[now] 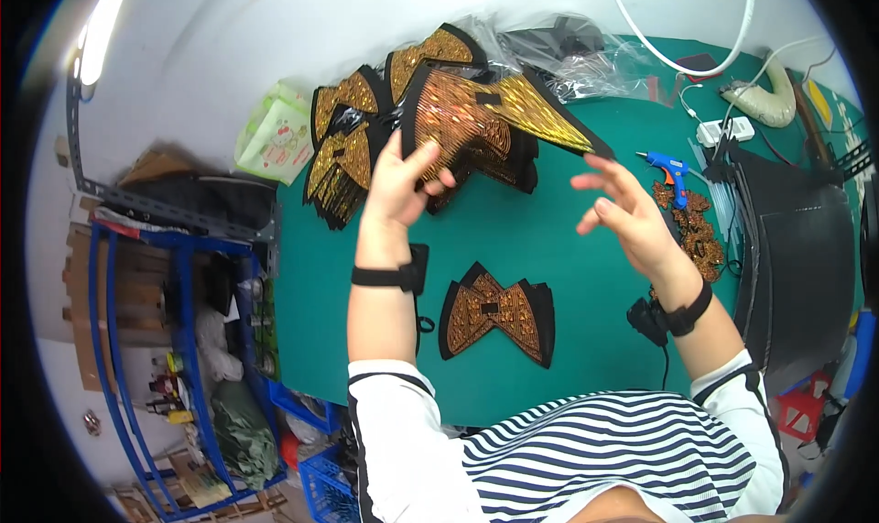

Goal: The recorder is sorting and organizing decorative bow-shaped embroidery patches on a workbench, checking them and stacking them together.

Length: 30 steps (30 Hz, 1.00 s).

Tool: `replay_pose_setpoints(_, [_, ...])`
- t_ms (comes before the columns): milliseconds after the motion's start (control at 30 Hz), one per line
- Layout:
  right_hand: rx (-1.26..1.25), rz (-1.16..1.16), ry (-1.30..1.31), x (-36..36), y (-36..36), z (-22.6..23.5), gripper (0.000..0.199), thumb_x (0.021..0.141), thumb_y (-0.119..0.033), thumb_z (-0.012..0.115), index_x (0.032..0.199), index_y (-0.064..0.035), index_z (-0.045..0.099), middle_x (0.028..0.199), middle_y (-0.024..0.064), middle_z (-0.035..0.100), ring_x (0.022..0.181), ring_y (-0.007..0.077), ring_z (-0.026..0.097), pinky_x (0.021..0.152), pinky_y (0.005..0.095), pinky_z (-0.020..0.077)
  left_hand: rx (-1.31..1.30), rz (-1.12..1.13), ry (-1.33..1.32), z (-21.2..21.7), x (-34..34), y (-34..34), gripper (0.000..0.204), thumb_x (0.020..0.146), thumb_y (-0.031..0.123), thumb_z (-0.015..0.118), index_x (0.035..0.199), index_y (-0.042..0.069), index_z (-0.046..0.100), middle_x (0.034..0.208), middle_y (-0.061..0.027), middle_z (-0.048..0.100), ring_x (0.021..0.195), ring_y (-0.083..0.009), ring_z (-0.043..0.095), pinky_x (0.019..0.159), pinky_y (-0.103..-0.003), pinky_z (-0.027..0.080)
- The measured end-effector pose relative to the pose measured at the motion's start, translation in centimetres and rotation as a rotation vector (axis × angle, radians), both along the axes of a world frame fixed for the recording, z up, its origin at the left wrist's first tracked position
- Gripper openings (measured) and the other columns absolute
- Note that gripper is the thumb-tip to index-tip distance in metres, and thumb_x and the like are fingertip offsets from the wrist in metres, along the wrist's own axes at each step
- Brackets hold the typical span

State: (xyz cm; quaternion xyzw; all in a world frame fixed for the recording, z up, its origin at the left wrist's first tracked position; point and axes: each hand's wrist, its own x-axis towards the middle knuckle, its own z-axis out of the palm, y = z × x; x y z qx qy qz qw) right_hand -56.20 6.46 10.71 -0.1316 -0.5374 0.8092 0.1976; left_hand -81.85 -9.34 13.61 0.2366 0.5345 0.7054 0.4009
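Clock positions refer to the center of the green surface [595, 266]. The left hand [403, 184] is closed, thumb uppermost, on the near-left edge of a bow-shaped sequined panel [467, 111], raised at 11 o'clock. The right hand [632, 216] is partly open, fingers spread by the panel's right tip; contact cannot be confirmed. Progress, as judged: handling is under way. A small overlapping stack [467, 321] lies at 7 o'clock; larger panel piles [339, 166] remain at 10 o'clock. Completed count: indeterminable.
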Motion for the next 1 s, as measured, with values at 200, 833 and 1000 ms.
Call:
replay_pose_setpoints(200, [0.008,0.06,-0.181,2.5,0.7,-3.2,0.043,0.085,-0.018,0.058,0.123,-0.0022,0.045,0.11,0.0116,0.053,0.074,0.0149,0.057,0.072,0.0288,0.0478,-0.605,0.195,0.117,-3.1,-6.3,0.9,0.041,0.079,0.02,0.065,0.114,0.008,0.048,0.1,-0.004,0.056,0.063,-0.0157,0.06,0.047,-0.024,0.04])
replay_pose_setpoints(833, [0.635,0.228,-0.756,17.5,-7.4,-15.8,0.019,0.081,-0.01,0.058,0.097,-0.0017,0.06,0.085,0.0102,0.057,0.064,0.0195,0.056,0.059,0.0293,0.045,-0.643,-0.392,1.229,-13.1,9.3,-10.9,0.068,0.061,0.014,0.075,0.123,0.01,0.047,0.129,-0.0128,0.045,0.123,-0.0315,0.037,0.101,-0.041,0.031])
replay_pose_setpoints(1000, [0.65,0.208,-0.805,17.1,-7.1,-17.2,0.013,0.08,-0.013,0.057,0.089,-0.006,0.064,0.078,0.0088,0.06,0.063,0.0209,0.057,0.056,0.03,0.0453,-0.913,-0.704,1.4,-15.6,12.7,-12.0,0.1,0.056,0.02,0.08,0.137,0.009,0.024,0.143,-0.013,0.021,0.133,-0.031,0.019,0.107,-0.049,0.019])
